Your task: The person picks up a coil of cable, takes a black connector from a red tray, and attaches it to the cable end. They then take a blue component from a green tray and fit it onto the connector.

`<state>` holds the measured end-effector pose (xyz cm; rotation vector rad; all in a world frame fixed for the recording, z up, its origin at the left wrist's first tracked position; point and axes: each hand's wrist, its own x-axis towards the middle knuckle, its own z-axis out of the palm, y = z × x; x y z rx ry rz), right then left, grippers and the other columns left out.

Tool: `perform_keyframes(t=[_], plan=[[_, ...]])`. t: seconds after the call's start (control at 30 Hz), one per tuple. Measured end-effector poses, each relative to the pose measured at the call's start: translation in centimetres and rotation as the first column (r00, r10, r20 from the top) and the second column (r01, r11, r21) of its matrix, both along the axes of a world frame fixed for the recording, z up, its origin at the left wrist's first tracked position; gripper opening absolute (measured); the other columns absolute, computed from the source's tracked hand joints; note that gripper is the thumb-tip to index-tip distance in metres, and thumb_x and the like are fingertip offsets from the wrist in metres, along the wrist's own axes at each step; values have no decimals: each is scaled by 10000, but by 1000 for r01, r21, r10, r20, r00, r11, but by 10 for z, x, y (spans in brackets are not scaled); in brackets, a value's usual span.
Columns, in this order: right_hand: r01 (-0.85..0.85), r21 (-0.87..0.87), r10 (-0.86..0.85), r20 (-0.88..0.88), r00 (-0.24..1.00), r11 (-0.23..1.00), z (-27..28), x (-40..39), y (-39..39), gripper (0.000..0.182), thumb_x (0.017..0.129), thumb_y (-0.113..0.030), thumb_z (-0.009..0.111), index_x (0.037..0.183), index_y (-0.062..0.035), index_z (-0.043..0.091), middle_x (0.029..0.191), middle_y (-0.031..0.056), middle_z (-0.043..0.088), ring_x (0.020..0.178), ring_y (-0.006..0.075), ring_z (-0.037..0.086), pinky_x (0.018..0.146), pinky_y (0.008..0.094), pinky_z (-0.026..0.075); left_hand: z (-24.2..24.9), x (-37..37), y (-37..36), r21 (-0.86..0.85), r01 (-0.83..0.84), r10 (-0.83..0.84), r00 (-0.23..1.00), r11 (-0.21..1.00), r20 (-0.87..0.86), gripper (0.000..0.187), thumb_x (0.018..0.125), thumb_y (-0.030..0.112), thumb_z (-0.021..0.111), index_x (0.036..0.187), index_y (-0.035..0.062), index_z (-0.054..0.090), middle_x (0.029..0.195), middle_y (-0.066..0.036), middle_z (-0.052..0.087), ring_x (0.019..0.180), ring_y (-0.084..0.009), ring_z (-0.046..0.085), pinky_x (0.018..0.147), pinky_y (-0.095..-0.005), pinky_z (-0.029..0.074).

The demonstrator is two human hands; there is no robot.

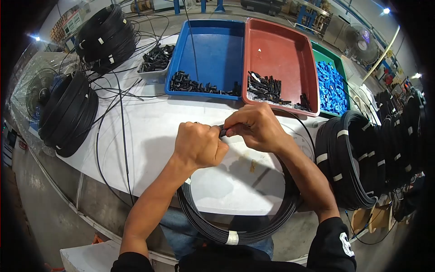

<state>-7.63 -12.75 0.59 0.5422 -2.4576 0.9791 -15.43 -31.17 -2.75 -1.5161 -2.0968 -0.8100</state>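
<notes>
My left hand (pixel 199 144) is closed in a fist around a small black part, of which a bit (pixel 222 131) shows between the hands. My right hand (pixel 257 127) pinches the same black part from the right, its fingertips almost touching my left thumb. Below both hands a coil of black cable (pixel 233 237), bound with white tape, hangs over the front table edge at my lap. A cable end curves up toward my right hand. Most of the held part is hidden by the fingers.
Behind the hands stand a blue tray (pixel 210 50) and a red tray (pixel 281 50) with black parts, and a green tray (pixel 328 53) with blue pieces. Black cable coils stand at left (pixel 70 115) and right (pixel 349 158). Loose cables cross the white table (pixel 113 154).
</notes>
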Motion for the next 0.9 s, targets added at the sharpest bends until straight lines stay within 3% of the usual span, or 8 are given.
perform_keyframes(t=[0.17, 0.4, 0.53, 0.6, 0.67, 0.73, 0.87, 0.9], plan=[[49, -105, 10, 500, 866, 993, 23, 4, -5, 143, 750, 17, 774, 882, 8, 720, 766, 114, 721, 699, 190, 693, 630, 306, 523, 2, 0, -2, 24, 0, 3, 994, 1000, -112, 225, 638, 202, 578, 495, 28, 568, 445, -144, 544, 361, -275, 542, 413, -376, 470], [-15, -43, 10, -112, 994, 999, -2, -7, -6, 210, 690, 50, 780, 880, -19, 720, 737, 109, 697, 704, 280, 678, 628, 358, 522, -4, -18, -8, 103, 126, -154, 927, 987, 343, 199, 669, 155, 513, 524, 20, 531, 465, -188, 490, 383, -337, 524, 434, -407, 451], [42, -21, -43, -23, 999, 999, 0, 1, -4, 184, 689, 52, 774, 854, -22, 735, 713, 104, 686, 670, 270, 660, 609, 358, 513, -9, -12, -1, 55, 92, -101, 975, 994, 197, 228, 649, 206, 571, 514, 22, 576, 441, -160, 524, 360, -297, 532, 420, -382, 458], [10, -36, -8, 52, 999, 999, 4, 2, 1, 165, 719, 54, 766, 870, -5, 733, 734, 97, 698, 670, 220, 666, 604, 333, 515, -1, -4, 1, 55, 24, -19, 996, 998, -93, 167, 626, 157, 551, 515, 34, 529, 457, -151, 519, 360, -303, 515, 413, -391, 450], [-26, -52, 32, 124, 992, 998, 10, 1, 2, 146, 749, 56, 757, 886, 12, 732, 756, 91, 710, 671, 170, 673, 599, 308, 517, 3, 3, 1, 32, 1, 3, 991, 999, -134, 161, 616, 158, 559, 513, 37, 528, 457, -144, 528, 357, -300, 516, 410, -386, 450], [1, -101, 43, 434, 900, 995, 17, 0, 2, 101, 792, 19, 737, 889, 37, 717, 735, 79, 699, 658, 154, 666, 602, 317, 517, 3, 5, -1, 10, -23, 25, 985, 1000, -173, 157, 606, 159, 568, 512, 41, 526, 458, -138, 537, 355, -297, 517, 407, -381, 450], [53, -169, 45, 531, 846, 984, 7, -4, 0, 116, 815, -29, 745, 898, 43, 707, 776, 75, 701, 729, 155, 681, 645, 322, 524, -1, -1, -1, -48, -62, 56, 991, 997, -125, 212, 635, 229, 599, 537, 41, 603, 460, -133, 562, 371, -274, 556, 419, -381, 468], [-9, -211, 86, 360, 929, 978, 4, -6, 0, 135, 809, -41, 760, 902, 39, 705, 816, 74, 709, 767, 158, 684, 668, 322, 526, -2, -4, 0, -20, -61, 60, 995, 998, -80, 216, 639, 229, 597, 534, 39, 600, 459, -140, 555, 374, -277, 557, 421, -385, 465]])
